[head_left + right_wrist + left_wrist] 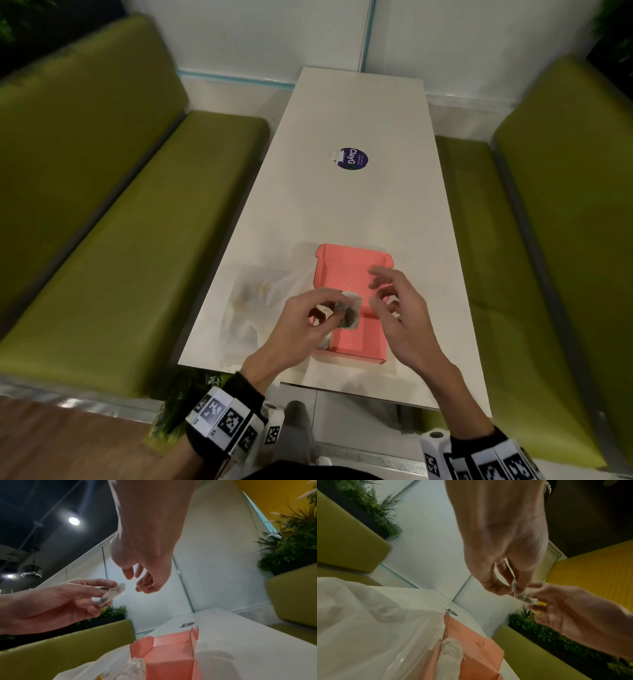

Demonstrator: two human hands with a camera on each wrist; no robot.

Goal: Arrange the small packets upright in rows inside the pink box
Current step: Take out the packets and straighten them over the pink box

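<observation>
Dim indoor scene; round ceiling lamp (74,520) glares overhead, soft shadows on the tabletop (346,212), motion blur, edges warped by wide lens

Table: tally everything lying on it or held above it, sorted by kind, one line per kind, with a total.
Pink box, open: 1
Small packets: 2 that can be told, one pinched in the left hand, one against the box's near left wall
Clear plastic bag, contents too blurred to count: 1
Round purple sticker: 1
Total: 5
The right hand holds nothing.
</observation>
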